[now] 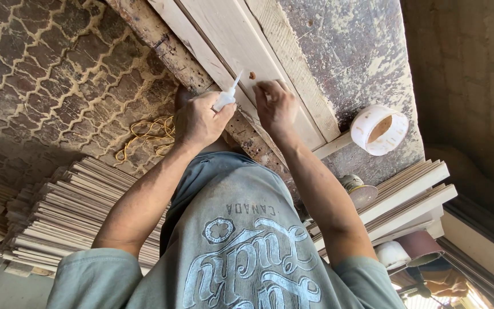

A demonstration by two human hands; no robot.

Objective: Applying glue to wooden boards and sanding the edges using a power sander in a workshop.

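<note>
One left hand (198,120) clenched around one small white squeeze bottle (226,97), nozzle aimed at one brown spot (252,75) on one pale wooden board (241,40). One right hand (275,106) pinched against the board, anything grasped impossible to tell. Probably best: gentle squeeze, tip kept close. One white roll (379,129) at right.

Soft, even daylight, sharp focus, bright glare at the lower right corner.
</note>
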